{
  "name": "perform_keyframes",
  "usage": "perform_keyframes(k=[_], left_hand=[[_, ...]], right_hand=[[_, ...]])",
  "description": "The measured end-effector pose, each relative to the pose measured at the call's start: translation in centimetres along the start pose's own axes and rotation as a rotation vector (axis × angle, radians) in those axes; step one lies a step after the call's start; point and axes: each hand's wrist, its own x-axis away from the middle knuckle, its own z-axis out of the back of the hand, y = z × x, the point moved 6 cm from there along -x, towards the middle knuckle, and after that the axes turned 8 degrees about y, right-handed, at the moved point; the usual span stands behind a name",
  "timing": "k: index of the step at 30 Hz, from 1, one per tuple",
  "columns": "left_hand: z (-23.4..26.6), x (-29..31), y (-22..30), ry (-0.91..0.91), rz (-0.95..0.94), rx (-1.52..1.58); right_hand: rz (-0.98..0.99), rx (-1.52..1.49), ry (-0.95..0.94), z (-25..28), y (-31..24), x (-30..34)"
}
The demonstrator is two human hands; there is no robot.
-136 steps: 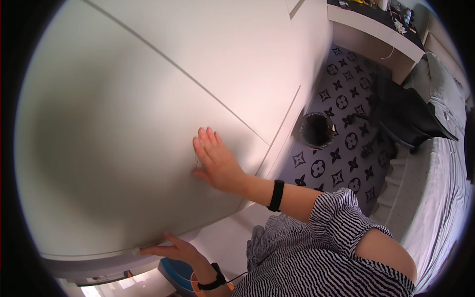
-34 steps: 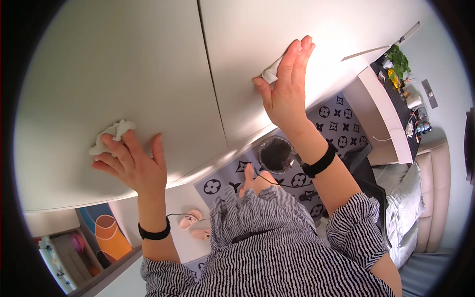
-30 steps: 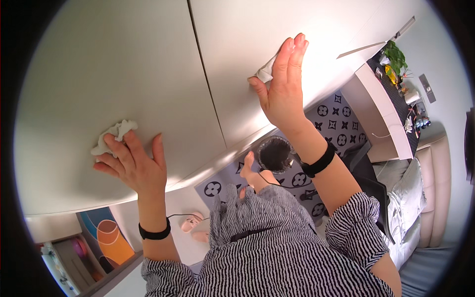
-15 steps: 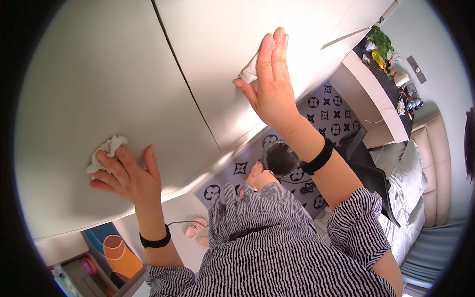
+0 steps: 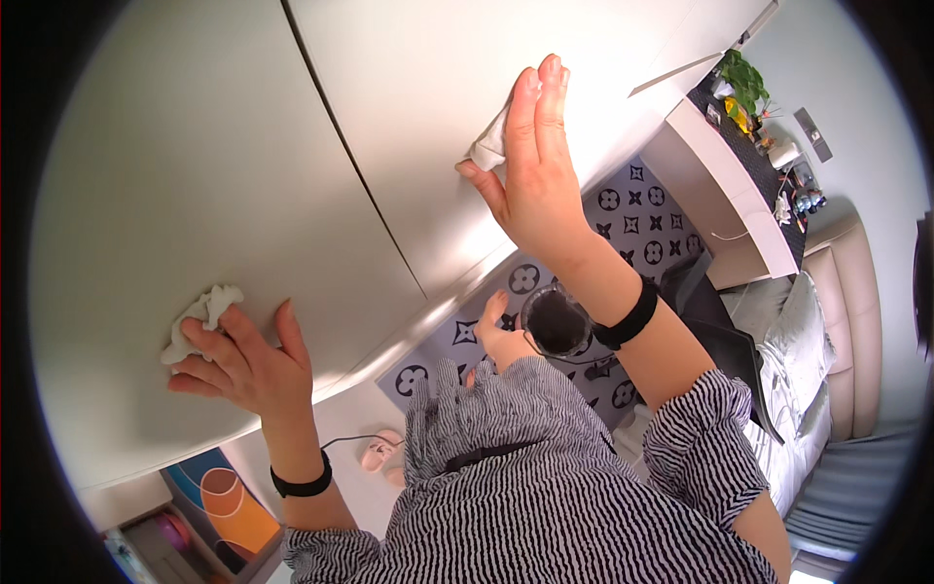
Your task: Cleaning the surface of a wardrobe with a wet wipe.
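Observation:
Two large white cabinet doors [image 5: 175, 165] fill the upper left, parted by a dark narrow gap [image 5: 338, 131]. On the left door my left hand [image 5: 248, 365] presses a crumpled white cloth [image 5: 216, 306] with its fingers, the thumb held apart. Higher up, on the right door, lies my right hand [image 5: 538, 190], its fingers stretched out and close together. Another white cloth [image 5: 489, 146] shows between its thumb and forefinger; the rest of this cloth is hidden under the hand. Each wrist wears a black band.
Below the doors is a patterned floor mat [image 5: 522, 279] with a dark round-topped object [image 5: 556, 321]. Pink slippers [image 5: 379, 452] sit left of my legs. On the right are a white desk [image 5: 715, 180] with a plant [image 5: 744, 83], a black chair [image 5: 725, 350] and a bed [image 5: 803, 389].
My left hand and its cloth have slid slightly down and left across the door. The right hand stays nearly in place on its cloth. One of my feet has shifted.

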Motion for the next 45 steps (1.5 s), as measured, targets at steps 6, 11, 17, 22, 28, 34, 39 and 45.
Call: perform_keyframes(k=[6, 11, 17, 22, 28, 34, 39, 45], left_hand=[[0.6, -1.3, 0.1, 0.011, -0.024, -0.002], [0.9, -2.3, 0.6, -0.014, -0.035, -0.022], [0.6, -3.9, 1.4, -0.017, -0.056, -0.039], [0.1, -4.5, 1.7, -0.028, -0.074, -0.052], [-1.0, -5.3, 2.2, -0.026, -0.049, -0.051], [-1.9, -6.4, 4.2, 0.000, 0.051, -0.059], [-2.7, -3.8, 11.6, -0.229, -0.053, 0.139], [-4.2, -2.6, 14.0, -0.219, -0.079, 0.226]], right_hand=[[-0.020, -0.007, -0.012, 0.3, 0.5, -0.4], [-0.016, -0.023, 0.003, 0.8, 1.0, -0.6], [-0.002, -0.021, 0.034, 1.4, 2.7, -1.3], [-0.031, -0.016, 0.003, 1.8, 3.7, -1.8], [-0.069, 0.002, -0.116, 2.5, 4.4, -3.1], [-0.082, -0.054, -0.144, 2.4, 5.6, -2.9], [-0.085, -0.047, -0.102, 3.0, 5.5, -2.8], [-0.046, -0.077, -0.201, 3.5, 6.6, -3.5]])
